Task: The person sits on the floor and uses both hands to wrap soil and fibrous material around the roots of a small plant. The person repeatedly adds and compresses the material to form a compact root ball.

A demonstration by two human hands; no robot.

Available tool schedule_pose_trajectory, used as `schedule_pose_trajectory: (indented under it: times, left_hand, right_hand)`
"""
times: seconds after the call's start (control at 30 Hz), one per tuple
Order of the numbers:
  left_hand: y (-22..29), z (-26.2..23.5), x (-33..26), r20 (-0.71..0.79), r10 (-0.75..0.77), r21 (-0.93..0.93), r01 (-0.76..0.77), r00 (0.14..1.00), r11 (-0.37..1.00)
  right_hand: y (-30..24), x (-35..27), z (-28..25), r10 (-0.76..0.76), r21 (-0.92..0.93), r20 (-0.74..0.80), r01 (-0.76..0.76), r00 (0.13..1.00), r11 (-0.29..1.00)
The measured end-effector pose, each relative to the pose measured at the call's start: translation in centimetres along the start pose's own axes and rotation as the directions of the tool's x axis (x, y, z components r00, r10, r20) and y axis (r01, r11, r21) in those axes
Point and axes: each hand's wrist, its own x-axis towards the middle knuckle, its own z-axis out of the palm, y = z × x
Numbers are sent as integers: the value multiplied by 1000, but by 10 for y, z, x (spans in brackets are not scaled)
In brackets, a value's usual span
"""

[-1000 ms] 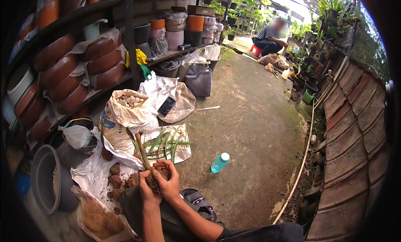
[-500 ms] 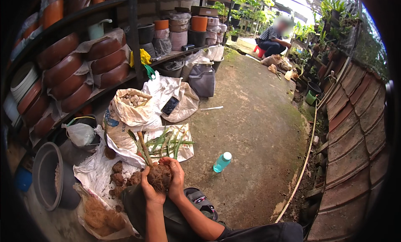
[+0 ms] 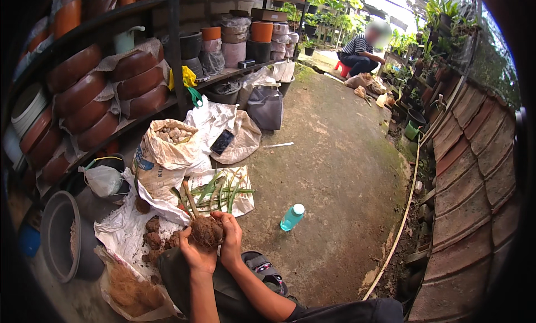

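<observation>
A brown fibrous root ball (image 3: 206,231) with a stem rising from its top is cupped between my two hands above my lap. My left hand (image 3: 197,257) supports it from the left and below. Curled along its right side are the fingers of my right hand (image 3: 230,236). Just beyond, cut green leaves (image 3: 220,190) lie on a flattened pale sack. Several brown clumps (image 3: 153,237) rest on a white sack beside my left hand. An open bag of brown fibre (image 3: 134,289) lies nearer to me.
A sack of pale chunks (image 3: 174,134) and a phone (image 3: 222,141) lie ahead. A grey tub (image 3: 61,236) stands left, below shelves of brown pots (image 3: 84,108). On the concrete stands a turquoise bottle (image 3: 292,218). Far off, a person (image 3: 360,52) sits on a red stool. Roof tiles (image 3: 463,194) line the right.
The root ball has turned in my hands, showing more of its rounded root side, with its stem tilted farther away. The whole view has shifted slightly.
</observation>
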Motion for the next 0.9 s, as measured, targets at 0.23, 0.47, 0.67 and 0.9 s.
schedule_pose_trajectory:
  times: [0.23, 0.47, 0.67, 0.9]
  left_hand:
    - [-5, 0, -3, -11, -19, 119, 20, 1000, 993]
    - [-6, 1, -4, 42, 39, 245, -48, 998, 968]
    - [-5, 1, -2, -7, -16, 178, 17, 1000, 984]
    - [-1, 8, -4, -44, -20, 76, 23, 999, 997]
  right_hand:
    - [1, -2, -1, -37, -56, -11, 36, 999, 998]
    - [-9, -6, 5, -109, -245, 20, 110, 994, 963]
    - [-4, -6, 3, -83, -285, 79, 103, 993, 953]
    - [-4, -5, 4, -100, -314, 135, 138, 986, 939]
